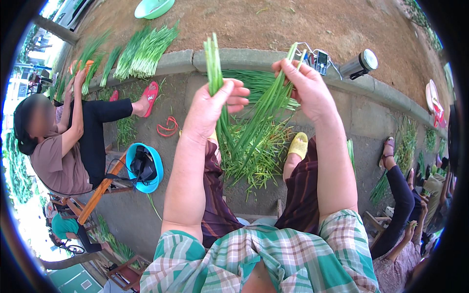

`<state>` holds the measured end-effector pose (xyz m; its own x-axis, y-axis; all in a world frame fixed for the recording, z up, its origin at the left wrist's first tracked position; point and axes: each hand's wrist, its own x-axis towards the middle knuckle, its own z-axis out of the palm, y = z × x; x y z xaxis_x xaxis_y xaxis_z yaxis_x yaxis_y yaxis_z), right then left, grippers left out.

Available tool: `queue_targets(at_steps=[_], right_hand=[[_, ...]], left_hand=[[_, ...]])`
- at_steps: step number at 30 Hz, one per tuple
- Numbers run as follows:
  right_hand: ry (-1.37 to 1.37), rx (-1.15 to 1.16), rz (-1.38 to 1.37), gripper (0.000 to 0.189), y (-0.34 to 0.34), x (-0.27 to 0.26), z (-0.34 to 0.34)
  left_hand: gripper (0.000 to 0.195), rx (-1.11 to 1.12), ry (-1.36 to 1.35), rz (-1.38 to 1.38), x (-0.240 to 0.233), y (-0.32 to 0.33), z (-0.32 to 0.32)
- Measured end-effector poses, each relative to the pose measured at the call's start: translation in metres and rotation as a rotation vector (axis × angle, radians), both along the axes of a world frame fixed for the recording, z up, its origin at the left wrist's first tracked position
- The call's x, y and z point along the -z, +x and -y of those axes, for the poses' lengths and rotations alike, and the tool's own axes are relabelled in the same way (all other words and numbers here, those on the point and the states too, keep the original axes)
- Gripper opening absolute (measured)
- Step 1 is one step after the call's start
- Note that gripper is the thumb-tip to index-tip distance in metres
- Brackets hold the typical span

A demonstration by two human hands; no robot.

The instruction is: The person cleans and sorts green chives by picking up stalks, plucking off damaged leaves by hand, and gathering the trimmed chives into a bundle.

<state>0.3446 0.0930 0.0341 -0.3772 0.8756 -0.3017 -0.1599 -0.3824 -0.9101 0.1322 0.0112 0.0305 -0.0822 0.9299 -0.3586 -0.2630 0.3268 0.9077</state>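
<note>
In my left hand [216, 104] is a bundle of garlic chives [213, 62], its pale cut ends pointing up and its leaves hanging below. The fingers of that hand are partly spread, with the thumb pressing the stalks. My right hand [302, 82] pinches a smaller bunch of chives [267, 110] near the stem ends, its long leaves slanting down to the left. Below both hands, a heap of loose trimmings and leaves [253, 154] covers the ground between my yellow sandals [298, 145]. Behind the right-hand bunch, more chives [242, 82] lie along the kerb.
On the concrete kerb [227, 58] are a mobile phone [321, 62] with a white cable and a steel flask [358, 64]. Sorted chive bundles [148, 55] lie at upper left, near a green basin [154, 9]. A seated person [62, 146] handles chives beside a blue bucket [155, 164]. Others sit at right.
</note>
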Motion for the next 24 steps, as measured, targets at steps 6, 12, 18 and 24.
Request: queue_targets(at_steps=[6,12,18,24], right_hand=[[-0.065,0.204,-0.174,0.027,0.028,0.009,-0.024],[-0.099,0.363,-0.254,0.027,0.055,0.020,-0.039],[-0.076,0.454,-0.209,0.027,0.062,0.012,-0.039],[0.255,0.411,0.265,0.034,0.051,0.008,-0.033]], left_hand=[[0.028,-0.184,0.064,-0.216,-0.001,-0.026,-0.002],[0.030,-0.222,0.077,-0.294,-0.002,-0.038,0.001],[0.026,-0.309,0.100,-0.237,-0.004,-0.049,0.004],[0.032,-0.088,0.097,0.039,-0.007,-0.048,0.006]])
